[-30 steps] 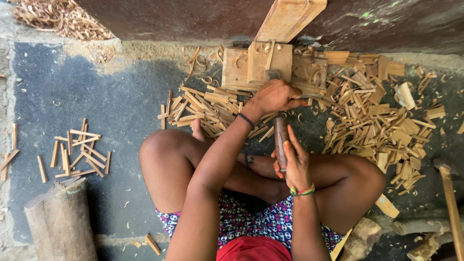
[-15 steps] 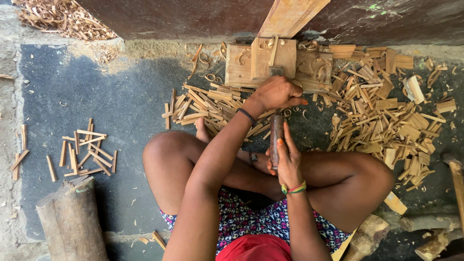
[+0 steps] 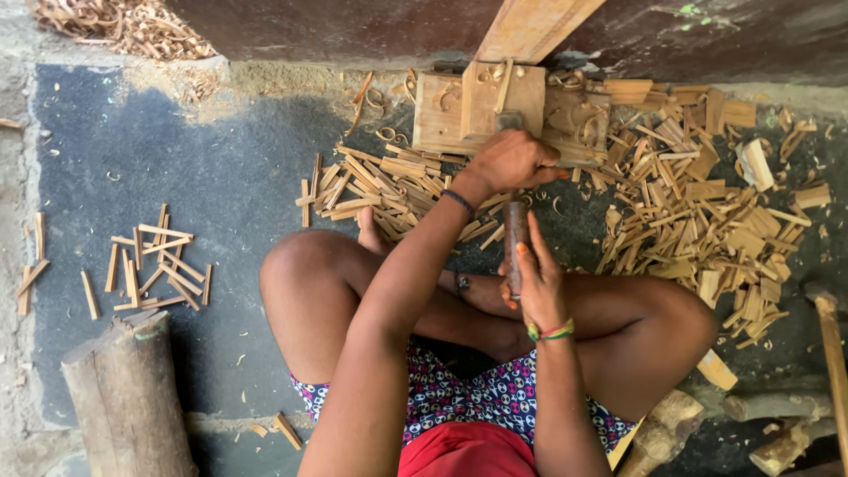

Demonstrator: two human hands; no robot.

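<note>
A person is seen seated cross-legged on the dark floor point(image 3: 203, 177), viewed from above. The right hand point(image 3: 537, 284) is wrapped around a dark cylindrical handle point(image 3: 516, 231), its grip pressed together on the shaft, which runs toward 12 o'clock. The left hand point(image 3: 512, 163) is extended beyond it, at 12 o'clock of the right hand, its grip curled onto a small piece that cannot be made out, held against the wooden block point(image 3: 442, 110). The block lies on the floor at 12 o'clock of the knees, touching an upright wooden plank point(image 3: 530, 31).

Split wooden sticks point(image 3: 698, 212) are heaped at 2 to 3 o'clock of the hands, with a second spread point(image 3: 389, 185) at 10 o'clock. A smaller cluster of sticks point(image 3: 150, 265) is noted well apart at 9 o'clock. A short log point(image 3: 128, 402) stands at 8 o'clock. Wood shavings point(image 3: 124, 26) are piled at 11 o'clock. A long wooden handle point(image 3: 830, 353) lies at the 3 o'clock edge.
</note>
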